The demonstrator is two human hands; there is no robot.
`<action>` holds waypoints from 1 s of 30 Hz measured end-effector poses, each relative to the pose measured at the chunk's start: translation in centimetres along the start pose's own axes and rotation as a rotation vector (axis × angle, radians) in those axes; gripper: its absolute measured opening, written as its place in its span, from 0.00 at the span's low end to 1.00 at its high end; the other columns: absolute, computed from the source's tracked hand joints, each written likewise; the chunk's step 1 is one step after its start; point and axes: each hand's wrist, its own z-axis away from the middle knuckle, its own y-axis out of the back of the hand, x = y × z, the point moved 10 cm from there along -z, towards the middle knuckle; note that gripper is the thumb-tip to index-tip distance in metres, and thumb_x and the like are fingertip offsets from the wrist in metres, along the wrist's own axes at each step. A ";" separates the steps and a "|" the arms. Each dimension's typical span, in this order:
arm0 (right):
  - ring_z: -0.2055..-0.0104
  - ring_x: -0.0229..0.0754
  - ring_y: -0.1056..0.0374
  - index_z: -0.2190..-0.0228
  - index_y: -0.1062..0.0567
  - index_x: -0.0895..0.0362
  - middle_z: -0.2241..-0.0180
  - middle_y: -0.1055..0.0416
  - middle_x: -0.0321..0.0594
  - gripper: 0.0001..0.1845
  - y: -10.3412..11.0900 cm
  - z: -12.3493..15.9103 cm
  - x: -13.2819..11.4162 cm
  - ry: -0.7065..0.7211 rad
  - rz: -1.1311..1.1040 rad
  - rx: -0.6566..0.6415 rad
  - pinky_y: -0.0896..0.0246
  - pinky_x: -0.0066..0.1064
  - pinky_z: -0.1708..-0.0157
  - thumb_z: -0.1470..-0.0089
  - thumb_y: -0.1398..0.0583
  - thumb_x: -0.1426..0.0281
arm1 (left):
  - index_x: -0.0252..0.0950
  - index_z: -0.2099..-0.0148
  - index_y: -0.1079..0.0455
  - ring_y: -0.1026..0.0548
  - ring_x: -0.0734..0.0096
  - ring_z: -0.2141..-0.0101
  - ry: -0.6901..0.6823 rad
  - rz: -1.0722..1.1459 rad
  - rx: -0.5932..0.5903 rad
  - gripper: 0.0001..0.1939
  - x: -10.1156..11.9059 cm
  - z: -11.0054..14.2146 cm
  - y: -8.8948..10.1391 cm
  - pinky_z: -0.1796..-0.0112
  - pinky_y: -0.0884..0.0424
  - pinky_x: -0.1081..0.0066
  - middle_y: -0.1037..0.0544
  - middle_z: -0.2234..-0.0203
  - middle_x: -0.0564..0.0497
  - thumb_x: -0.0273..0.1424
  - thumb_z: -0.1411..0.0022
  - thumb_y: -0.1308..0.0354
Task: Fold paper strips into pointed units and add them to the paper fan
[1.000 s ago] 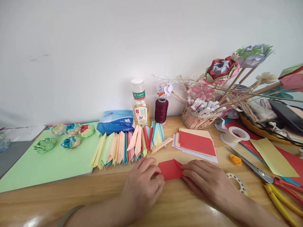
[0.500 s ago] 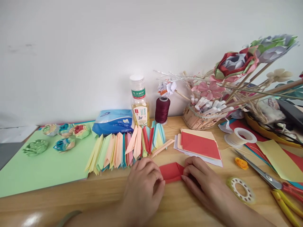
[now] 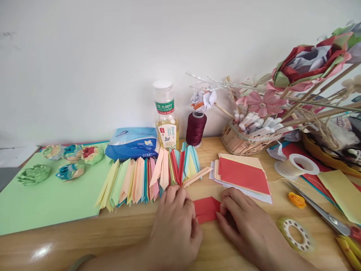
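A small red sheet of paper point(image 3: 207, 209) with a folded corner at its right end lies on the wooden table between my hands. My left hand point(image 3: 178, 220) is closed on its left end, fingertips curled over the edge. At the right end, my right hand point(image 3: 239, 214) pinches the paper between thumb and fingers. Just behind my left hand stands a row of folded paper strips point(image 3: 141, 178) in several colours. Behind my right hand is a stack of cut paper point(image 3: 244, 175) with a red sheet on top.
Folded paper flowers point(image 3: 34, 174) rest on green sheets point(image 3: 50, 210) at left. A tissue pack point(image 3: 132, 143), a bottle point(image 3: 166, 116), maroon thread point(image 3: 196, 128) and a basket point(image 3: 239, 141) line the wall. At right lie a ribbon spool point(image 3: 296, 166), tape roll point(image 3: 296, 235) and scissors point(image 3: 321, 210).
My left hand has shifted, its thumb drawn in along the paper's left end. The raised front edge of the red paper now looks flatter. The view has moved slightly closer.
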 end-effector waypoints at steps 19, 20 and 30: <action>0.70 0.41 0.39 0.70 0.38 0.55 0.70 0.36 0.39 0.06 0.3 0.2 0.3 0.031 -0.079 -0.026 0.42 0.32 0.73 0.41 0.50 0.73 | 0.35 0.64 0.35 0.41 0.61 0.63 -0.076 0.042 -0.050 0.08 0.9 0.4 -0.1 0.64 0.43 0.60 0.37 0.66 0.47 0.21 0.47 0.50; 0.70 0.41 0.38 0.70 0.37 0.55 0.70 0.36 0.39 0.06 0.4 0.1 0.2 0.038 -0.087 -0.029 0.43 0.31 0.73 0.40 0.51 0.73 | 0.37 0.61 0.33 0.41 0.62 0.64 -0.131 0.032 -0.032 0.11 1.3 0.5 0.0 0.64 0.44 0.62 0.37 0.66 0.48 0.21 0.47 0.49; 0.64 0.42 0.36 0.57 0.28 0.56 0.66 0.28 0.42 0.21 2.0 2.1 -2.6 0.379 0.058 0.038 0.44 0.35 0.66 0.34 0.59 0.71 | 0.46 0.57 0.28 0.41 0.67 0.67 -0.329 -0.297 0.130 0.08 3.2 1.3 0.1 0.67 0.51 0.66 0.36 0.74 0.53 0.30 0.37 0.44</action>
